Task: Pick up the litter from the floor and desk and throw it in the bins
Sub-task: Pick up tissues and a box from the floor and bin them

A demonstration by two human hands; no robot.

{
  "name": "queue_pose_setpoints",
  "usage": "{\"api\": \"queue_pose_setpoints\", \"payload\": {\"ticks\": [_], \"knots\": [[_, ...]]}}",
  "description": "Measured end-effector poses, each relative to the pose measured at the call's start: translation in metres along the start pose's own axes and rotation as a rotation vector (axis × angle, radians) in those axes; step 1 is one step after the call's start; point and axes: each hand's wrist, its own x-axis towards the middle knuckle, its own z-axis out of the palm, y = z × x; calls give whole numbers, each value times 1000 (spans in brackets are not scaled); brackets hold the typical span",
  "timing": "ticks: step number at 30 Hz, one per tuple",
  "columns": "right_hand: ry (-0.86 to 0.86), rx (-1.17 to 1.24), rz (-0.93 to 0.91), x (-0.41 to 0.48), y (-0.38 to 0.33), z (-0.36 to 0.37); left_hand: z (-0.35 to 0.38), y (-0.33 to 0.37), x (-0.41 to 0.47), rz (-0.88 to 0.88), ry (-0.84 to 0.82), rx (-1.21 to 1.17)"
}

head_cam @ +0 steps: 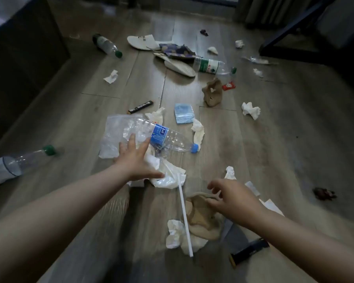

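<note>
Brown wad (200,215): nearest litter, slumped on the floor (274,139) beside a white straw (184,219). Dropped loose, so a one-hand scoop looked enough.
Right hand (234,198): hung over that wad, fingers loosely curled, gripping nothing; contact unclear.
Left hand (135,160): arm stretched forward, palm down, fingers fanned wide over white tissue (168,176), fingertips at the blue-label bottle (168,138).
Blue-label bottle: lay on its side across a clear plastic bag (114,135), likely the next grab.
Far floor: pale slipper (180,67) and green-capped bottle (107,45), well apart.
Bins: none in view.
</note>
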Motion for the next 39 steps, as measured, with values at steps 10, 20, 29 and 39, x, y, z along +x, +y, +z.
{"api": "queue_pose_setpoints", "payload": {"ticks": [10,20,29,39], "knots": [[-62,-37,-7,6,-2,12,31,-12,4,9,-9,110],[-109,-60,-6,-3,5,19,34,-8,0,58,-11,141],[-124,-53,-19,-9,12,27,46,9,1,58,-163,191],[6,17,61,-18,19,45,41,19,-9,165,8,265]]}}
